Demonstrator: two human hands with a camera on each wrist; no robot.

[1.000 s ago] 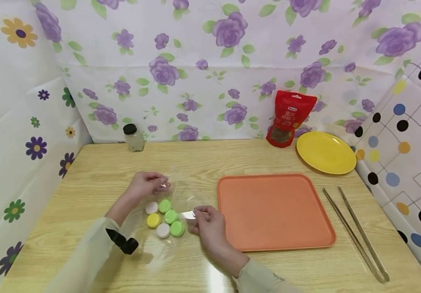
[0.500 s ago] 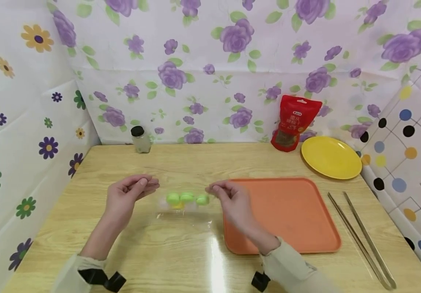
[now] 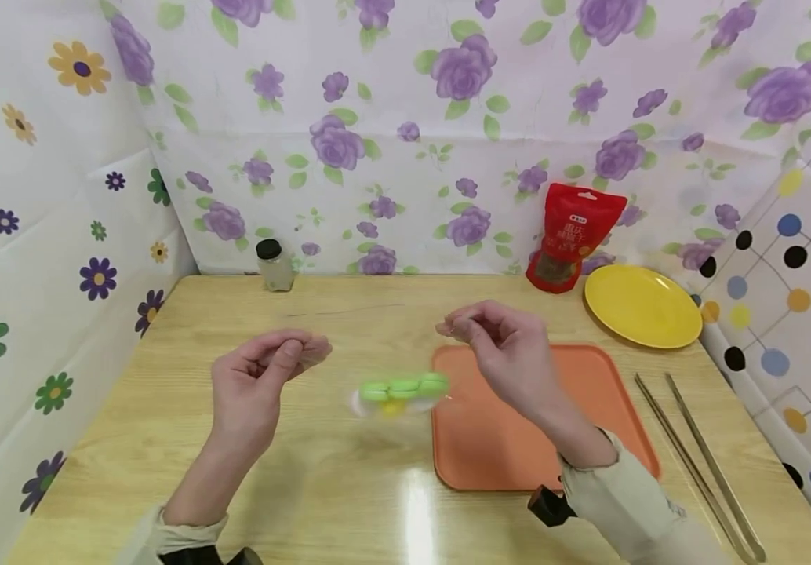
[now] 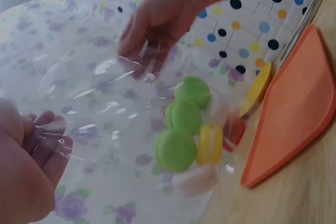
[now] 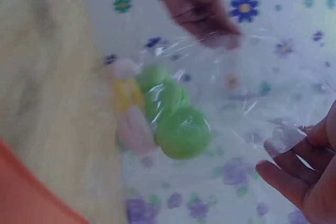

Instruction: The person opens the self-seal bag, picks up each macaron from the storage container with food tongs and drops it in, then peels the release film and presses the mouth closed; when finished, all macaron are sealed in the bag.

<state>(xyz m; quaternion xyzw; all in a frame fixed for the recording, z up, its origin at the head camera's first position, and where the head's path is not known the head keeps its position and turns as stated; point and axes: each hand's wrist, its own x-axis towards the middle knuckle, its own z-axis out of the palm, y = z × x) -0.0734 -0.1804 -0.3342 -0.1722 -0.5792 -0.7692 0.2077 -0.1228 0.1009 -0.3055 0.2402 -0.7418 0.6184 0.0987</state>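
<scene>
A clear plastic bag (image 4: 110, 95) hangs between both hands above the table. My left hand (image 3: 250, 384) pinches one upper corner, and my right hand (image 3: 514, 357) pinches the opposite one. Low in the bag several macarons lie bunched: green macarons (image 3: 403, 389), a yellow macaron (image 4: 210, 144) and pale pinkish ones (image 5: 137, 134). In the head view the film itself hardly shows; the wrist views show it stretched and glinting. The right hand is over the back left part of the orange tray (image 3: 504, 463), and the macarons hang by the tray's left edge.
On the right lie metal tongs (image 3: 714, 463), beside the tray. A yellow plate (image 3: 641, 306) leans at the back right, next to a red pouch (image 3: 575, 227). A black-lidded jar (image 3: 277, 271) stands at the back left. Patterned cloth walls enclose the table.
The bag has been lifted off the table and carried right, toward the tray. My hands have spread apart and risen, and the macarons have gathered along its bottom.
</scene>
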